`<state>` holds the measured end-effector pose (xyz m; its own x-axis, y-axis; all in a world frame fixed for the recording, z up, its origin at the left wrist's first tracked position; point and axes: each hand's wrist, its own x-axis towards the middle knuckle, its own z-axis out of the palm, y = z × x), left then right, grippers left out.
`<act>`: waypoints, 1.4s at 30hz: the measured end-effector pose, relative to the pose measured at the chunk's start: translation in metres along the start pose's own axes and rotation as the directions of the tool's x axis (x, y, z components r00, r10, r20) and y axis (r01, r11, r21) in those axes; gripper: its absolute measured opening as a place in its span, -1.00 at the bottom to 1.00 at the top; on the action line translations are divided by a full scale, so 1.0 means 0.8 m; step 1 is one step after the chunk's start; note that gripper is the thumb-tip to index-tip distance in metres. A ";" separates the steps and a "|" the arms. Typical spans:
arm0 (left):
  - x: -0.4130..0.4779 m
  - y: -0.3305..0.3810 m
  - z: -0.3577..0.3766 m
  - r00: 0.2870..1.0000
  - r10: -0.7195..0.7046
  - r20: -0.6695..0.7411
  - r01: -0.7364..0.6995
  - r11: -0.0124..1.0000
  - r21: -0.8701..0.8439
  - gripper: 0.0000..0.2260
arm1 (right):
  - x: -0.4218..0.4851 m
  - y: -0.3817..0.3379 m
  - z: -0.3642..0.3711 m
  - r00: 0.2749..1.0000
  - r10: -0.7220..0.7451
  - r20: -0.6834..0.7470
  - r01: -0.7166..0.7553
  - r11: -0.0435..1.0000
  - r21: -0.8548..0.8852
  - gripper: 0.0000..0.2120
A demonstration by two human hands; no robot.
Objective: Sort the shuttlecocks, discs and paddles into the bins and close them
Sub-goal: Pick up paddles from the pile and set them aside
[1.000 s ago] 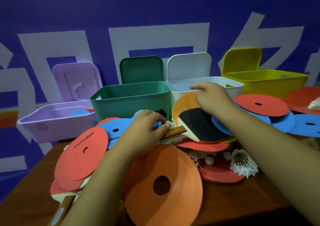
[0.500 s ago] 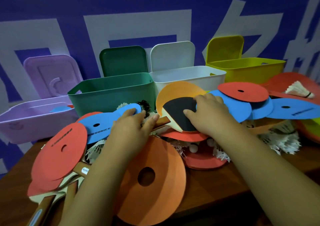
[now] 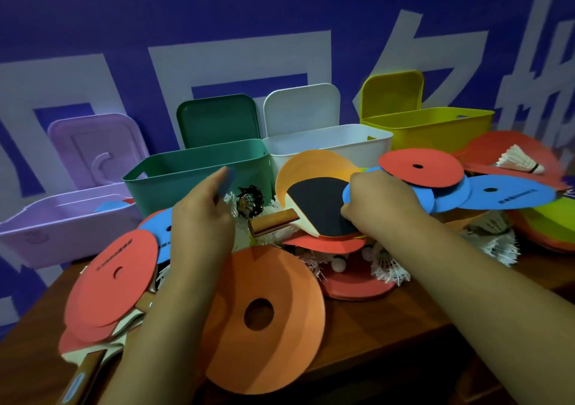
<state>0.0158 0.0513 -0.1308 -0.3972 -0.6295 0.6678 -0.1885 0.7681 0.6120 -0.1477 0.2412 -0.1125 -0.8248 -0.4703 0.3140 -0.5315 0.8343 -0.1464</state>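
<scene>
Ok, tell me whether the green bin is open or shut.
Open: the green bin has its lid standing upright behind it.

Shuttlecocks [image 3: 519,163], discs [image 3: 258,311], paddles [image 3: 317,208] heaped before four open bins [image 3: 186,180].

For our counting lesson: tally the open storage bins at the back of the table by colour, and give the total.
Lilac bin: 1
Green bin: 1
White bin: 1
Yellow bin: 1
Total: 4
</scene>
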 end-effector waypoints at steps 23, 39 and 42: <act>-0.024 0.067 -0.001 0.866 0.500 -0.016 -0.501 0.865 -0.039 -0.37 | -0.027 0.065 -0.030 0.958 -0.222 0.180 0.251 0.954 -0.164 -0.41; -0.086 0.102 0.058 0.759 0.596 0.262 -0.617 0.787 -0.003 -0.51 | -0.023 0.110 -0.025 0.943 -0.326 -0.064 0.331 0.938 0.101 -0.70; -0.085 0.096 0.052 0.792 0.591 0.152 -0.604 0.795 0.054 -0.73 | -0.017 0.107 -0.029 0.908 -0.300 -0.291 0.372 0.897 0.237 -0.76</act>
<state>-0.0088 0.1578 -0.1470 -0.5628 -0.0263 0.8262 0.0417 0.9973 0.0601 -0.1774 0.3255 -0.1074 -0.5336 -0.5935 0.6025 -0.8297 0.5052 -0.2373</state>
